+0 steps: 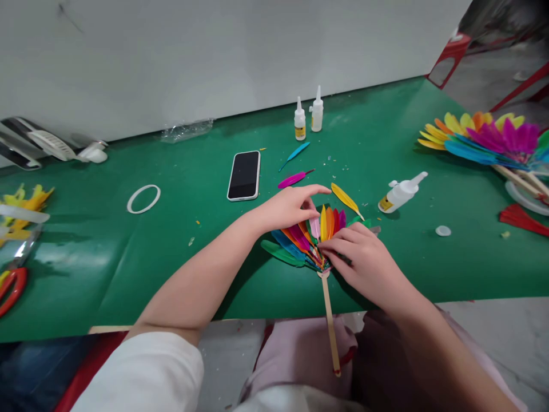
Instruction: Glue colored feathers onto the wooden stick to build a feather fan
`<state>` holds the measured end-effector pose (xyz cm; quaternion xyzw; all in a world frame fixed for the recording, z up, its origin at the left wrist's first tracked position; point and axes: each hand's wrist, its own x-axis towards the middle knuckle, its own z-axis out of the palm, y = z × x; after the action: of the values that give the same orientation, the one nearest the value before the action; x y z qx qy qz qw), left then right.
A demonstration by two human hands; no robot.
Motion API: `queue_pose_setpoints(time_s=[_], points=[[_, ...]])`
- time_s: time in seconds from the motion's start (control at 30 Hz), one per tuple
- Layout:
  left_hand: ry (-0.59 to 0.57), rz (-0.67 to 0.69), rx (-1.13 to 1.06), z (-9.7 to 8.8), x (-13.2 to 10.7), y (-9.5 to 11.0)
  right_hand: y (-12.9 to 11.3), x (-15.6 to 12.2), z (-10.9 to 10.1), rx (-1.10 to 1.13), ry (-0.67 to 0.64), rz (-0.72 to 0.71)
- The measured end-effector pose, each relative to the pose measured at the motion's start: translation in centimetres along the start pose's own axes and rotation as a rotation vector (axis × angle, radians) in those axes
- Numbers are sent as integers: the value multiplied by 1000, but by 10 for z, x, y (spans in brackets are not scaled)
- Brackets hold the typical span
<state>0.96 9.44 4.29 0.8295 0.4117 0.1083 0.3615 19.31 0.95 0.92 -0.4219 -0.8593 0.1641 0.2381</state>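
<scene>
A feather fan of green, blue, pink, orange and yellow feathers lies on the green table cover, its wooden stick pointing toward me over the table's edge. My left hand rests on the fan's upper feathers, fingers curved and pinching a pale pink feather. My right hand presses its fingertips flat on the base of the feathers, where they meet the stick. A loose yellow feather lies just beyond my hands.
A phone lies face up, with loose pink and blue feathers near it. Two glue bottles stand at the back; a third lies on its side beside its cap. Finished fans are at right, a white ring at left.
</scene>
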Motion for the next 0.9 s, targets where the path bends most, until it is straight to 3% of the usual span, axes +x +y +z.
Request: queue_pose_setpoints(time_s=[0.33,0.57,0.8,0.9], points=[[75,-108,-81,-6,1,-5,-2,-1,1,33,-18,-2],[26,-44,-141,-1,3,-12,-3,-1,3,25,-50,22],[53,-29,-181,4,6,-16,-1,0,2,-60,69,8],[53,-29,-188,5,6,-16,-2,0,3,-118,58,22]])
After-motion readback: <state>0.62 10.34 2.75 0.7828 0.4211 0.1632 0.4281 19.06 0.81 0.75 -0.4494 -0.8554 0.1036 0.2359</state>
